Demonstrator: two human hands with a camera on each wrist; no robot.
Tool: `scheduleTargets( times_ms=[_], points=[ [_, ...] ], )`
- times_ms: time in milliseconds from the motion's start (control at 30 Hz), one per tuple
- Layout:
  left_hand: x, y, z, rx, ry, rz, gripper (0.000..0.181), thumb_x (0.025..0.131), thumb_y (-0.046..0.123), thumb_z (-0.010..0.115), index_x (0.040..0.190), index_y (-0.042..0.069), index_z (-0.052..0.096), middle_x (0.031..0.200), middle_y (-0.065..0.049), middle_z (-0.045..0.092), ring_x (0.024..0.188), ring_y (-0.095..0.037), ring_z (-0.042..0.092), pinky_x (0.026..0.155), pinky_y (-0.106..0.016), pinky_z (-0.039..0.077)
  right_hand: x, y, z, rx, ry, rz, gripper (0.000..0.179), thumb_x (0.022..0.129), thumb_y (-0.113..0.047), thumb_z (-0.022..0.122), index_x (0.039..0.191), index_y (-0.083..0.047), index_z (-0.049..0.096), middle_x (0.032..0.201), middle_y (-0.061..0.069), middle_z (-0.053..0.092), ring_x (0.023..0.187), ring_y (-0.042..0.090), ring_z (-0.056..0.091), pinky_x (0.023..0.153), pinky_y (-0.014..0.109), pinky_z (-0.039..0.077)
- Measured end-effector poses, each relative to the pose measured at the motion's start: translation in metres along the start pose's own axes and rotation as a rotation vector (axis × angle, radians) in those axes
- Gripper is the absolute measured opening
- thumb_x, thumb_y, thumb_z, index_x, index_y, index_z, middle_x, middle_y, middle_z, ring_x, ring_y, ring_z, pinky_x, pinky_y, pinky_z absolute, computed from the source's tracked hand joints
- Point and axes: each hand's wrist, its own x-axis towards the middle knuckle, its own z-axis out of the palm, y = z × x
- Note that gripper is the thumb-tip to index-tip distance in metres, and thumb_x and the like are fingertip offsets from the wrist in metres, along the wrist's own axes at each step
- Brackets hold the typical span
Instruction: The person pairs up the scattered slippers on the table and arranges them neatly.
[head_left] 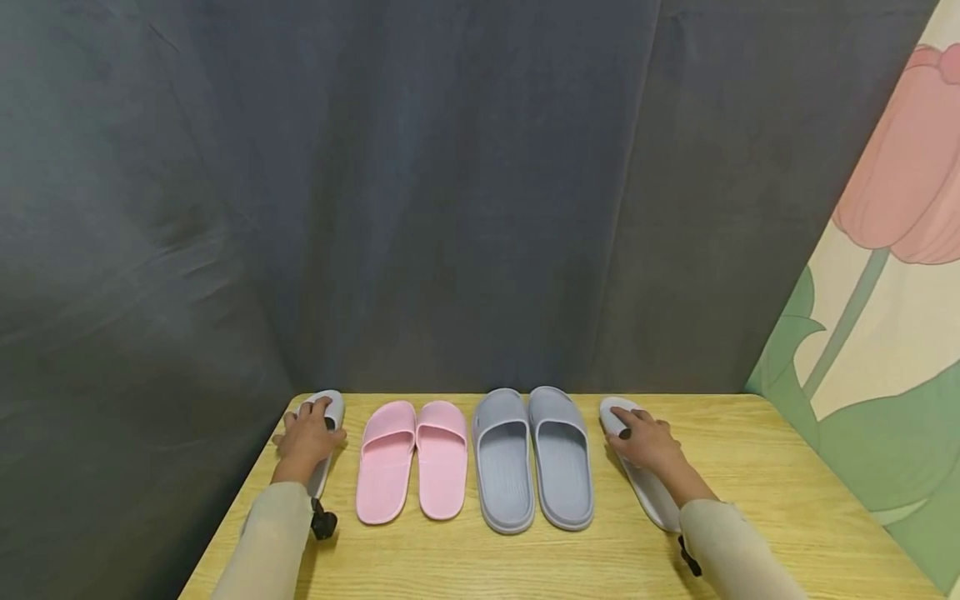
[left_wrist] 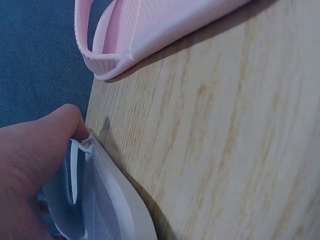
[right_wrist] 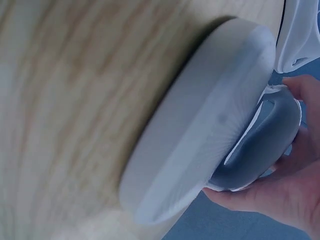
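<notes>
From where I stand, the person has both arms stretched over the pale wooden desk (head_left: 525, 575), a hand at each end of a row of slippers. The left hand (head_left: 306, 437) grips a pale grey slipper (left_wrist: 107, 200) by its strap, thumb on the inner edge and fingers across it, near the desk's far left corner. Over on the right, the right hand (head_left: 648, 442) has its thumb and fingers curled round the strap of a matching slipper (head_left: 654, 496), which slants, its heel towards the near right; I can't tell whether either sole is lifted. Between them sit a pink pair (head_left: 385, 487), nearer the left hand, and a larger blue-grey pair (head_left: 506, 483), nearer the right, all toes towards the dark curtain (head_left: 465, 192) behind. A painted tulip (head_left: 911, 158) brightens the wall to the right.
</notes>
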Motion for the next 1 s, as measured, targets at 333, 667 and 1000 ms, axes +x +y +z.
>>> scheduleTargets(
  times_ms=[333, 667, 1000],
  points=[
    [0.000, 0.000, -0.003, 0.012, -0.016, -0.003, 0.076, 0.088, 0.031, 0.069, 0.153, 0.013, 0.034, 0.153, -0.027, 0.032, 0.134, -0.059, 0.027, 0.095, -0.081, 0.027, 0.006, 0.001, 0.001, -0.006, -0.017, 0.018, 0.068, 0.094, -0.037, 0.060, 0.154, -0.011, 0.040, 0.152, 0.031, 0.035, 0.131, 0.066, 0.030, 0.089, 0.084, 0.033],
    [-0.003, -0.002, -0.003, -0.025, -0.039, 0.012, 0.078, 0.089, 0.027, 0.069, 0.156, 0.014, 0.031, 0.156, -0.028, 0.027, 0.136, -0.060, 0.025, 0.095, -0.080, 0.028, 0.004, 0.003, 0.000, 0.010, -0.039, 0.047, 0.070, 0.095, -0.037, 0.060, 0.156, -0.012, 0.036, 0.156, 0.031, 0.027, 0.131, 0.068, 0.028, 0.091, 0.084, 0.030],
    [-0.004, -0.003, -0.007, -0.071, -0.056, 0.015, 0.078, 0.088, 0.026, 0.066, 0.156, 0.013, 0.031, 0.154, -0.028, 0.024, 0.135, -0.059, 0.021, 0.093, -0.079, 0.029, 0.004, 0.010, 0.003, 0.025, -0.019, 0.005, 0.076, 0.093, -0.045, 0.066, 0.155, -0.010, 0.037, 0.156, 0.031, 0.027, 0.133, 0.067, 0.027, 0.091, 0.083, 0.032]
  ],
)
